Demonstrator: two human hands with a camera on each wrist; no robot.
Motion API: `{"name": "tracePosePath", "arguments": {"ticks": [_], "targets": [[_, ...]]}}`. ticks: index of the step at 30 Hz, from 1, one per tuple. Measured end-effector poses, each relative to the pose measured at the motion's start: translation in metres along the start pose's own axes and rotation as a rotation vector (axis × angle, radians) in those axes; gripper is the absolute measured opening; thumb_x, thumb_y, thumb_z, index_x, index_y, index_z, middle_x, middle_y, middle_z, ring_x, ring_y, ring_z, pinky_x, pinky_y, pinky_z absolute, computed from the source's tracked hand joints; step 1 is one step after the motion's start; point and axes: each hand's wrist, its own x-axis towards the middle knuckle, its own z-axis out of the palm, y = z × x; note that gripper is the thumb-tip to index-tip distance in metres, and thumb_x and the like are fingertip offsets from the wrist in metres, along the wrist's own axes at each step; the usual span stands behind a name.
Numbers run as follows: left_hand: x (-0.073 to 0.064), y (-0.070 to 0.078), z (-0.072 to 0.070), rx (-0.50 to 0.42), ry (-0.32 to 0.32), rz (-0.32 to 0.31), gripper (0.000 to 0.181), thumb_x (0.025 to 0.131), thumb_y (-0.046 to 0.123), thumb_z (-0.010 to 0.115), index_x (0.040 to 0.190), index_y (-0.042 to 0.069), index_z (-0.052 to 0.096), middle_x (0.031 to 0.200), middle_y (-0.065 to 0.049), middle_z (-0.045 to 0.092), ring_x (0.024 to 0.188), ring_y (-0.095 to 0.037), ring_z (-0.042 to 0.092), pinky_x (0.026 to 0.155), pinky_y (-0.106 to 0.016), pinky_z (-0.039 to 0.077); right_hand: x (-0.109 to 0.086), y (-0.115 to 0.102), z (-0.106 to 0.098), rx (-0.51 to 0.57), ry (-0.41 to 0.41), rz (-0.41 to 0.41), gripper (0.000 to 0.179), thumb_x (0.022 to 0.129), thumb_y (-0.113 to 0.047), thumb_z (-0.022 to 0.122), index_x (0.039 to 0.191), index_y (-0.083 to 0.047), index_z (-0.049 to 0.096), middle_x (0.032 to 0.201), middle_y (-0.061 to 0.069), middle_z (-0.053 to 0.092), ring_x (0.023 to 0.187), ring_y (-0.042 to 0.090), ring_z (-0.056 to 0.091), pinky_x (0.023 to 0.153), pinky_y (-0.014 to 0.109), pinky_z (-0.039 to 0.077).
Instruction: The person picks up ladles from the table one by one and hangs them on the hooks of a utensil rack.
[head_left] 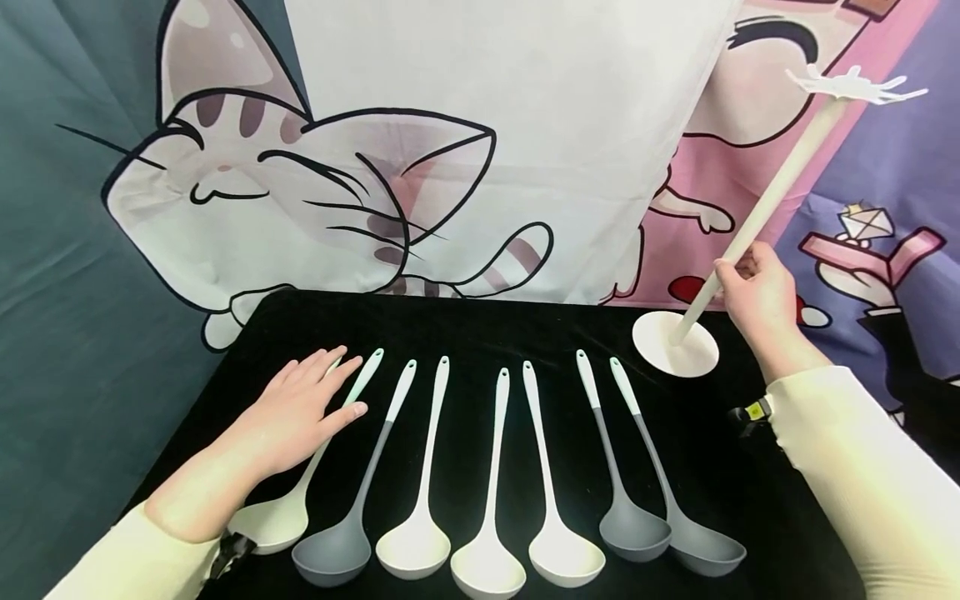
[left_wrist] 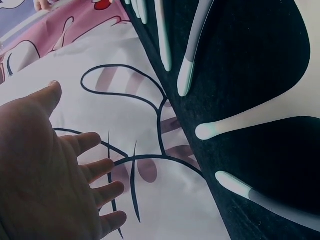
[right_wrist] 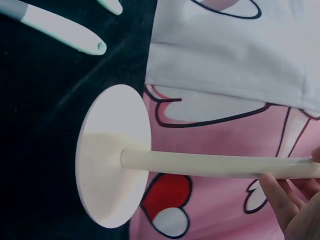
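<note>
My right hand (head_left: 761, 304) grips the pole of a white hook stand (head_left: 783, 183). The stand has a round base (right_wrist: 110, 190) and a ring of hooks (head_left: 855, 86) on top. In the head view its pole leans to the right. My left hand (head_left: 288, 417), palm down with fingers spread, is over the leftmost ladles and holds nothing. It partly covers a white ladle (head_left: 273, 521). A grey ladle with a pale green handle (head_left: 333, 550) lies to the right of that hand. In the left wrist view another grey-and-green handle (left_wrist: 235, 185) shows.
Several more ladles fan across the black table cover (head_left: 465, 325): white ones such as this ladle (head_left: 487, 567) in the middle, and two grey ladles (head_left: 633, 529) at the right, their bowls touching or overlapping. A cartoon cat cloth (head_left: 450, 67) hangs behind the table.
</note>
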Motion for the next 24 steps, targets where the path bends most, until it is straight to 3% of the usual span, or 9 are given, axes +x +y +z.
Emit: {"name": "tracePosePath", "arguments": {"ticks": [7, 16, 24], "targets": [[-0.005, -0.003, 0.0, 0.005, 0.016, 0.0, 0.074, 0.1, 0.062, 0.04, 0.154, 0.012, 0.035, 0.159, -0.02, 0.026, 0.147, -0.041, 0.019, 0.115, -0.061, 0.013, -0.006, -0.025, -0.004, 0.021, -0.013, -0.061, 0.01, 0.096, -0.03, 0.062, 0.101, -0.027, 0.054, 0.078, -0.025, 0.058, 0.067, -0.006, 0.06, 0.056, 0.012, 0.05], [-0.007, -0.003, -0.001, 0.003, 0.004, -0.003, 0.077, 0.099, 0.065, 0.037, 0.155, 0.013, 0.033, 0.16, -0.019, 0.024, 0.147, -0.04, 0.017, 0.115, -0.061, 0.012, -0.014, -0.058, 0.011, 0.181, -0.079, -0.101, 0.016, 0.096, -0.021, 0.064, 0.109, -0.02, 0.056, 0.089, -0.009, 0.064, 0.071, -0.001, 0.064, 0.057, 0.018, 0.055], [-0.008, -0.001, -0.003, 0.007, -0.003, 0.011, 0.076, 0.099, 0.065, 0.036, 0.155, 0.013, 0.033, 0.16, -0.018, 0.024, 0.147, -0.04, 0.017, 0.116, -0.06, 0.012, -0.016, -0.086, 0.029, 0.204, -0.101, -0.12, 0.023, 0.095, -0.022, 0.066, 0.115, -0.016, 0.057, 0.089, -0.006, 0.062, 0.08, 0.002, 0.064, 0.061, 0.02, 0.056]]}}
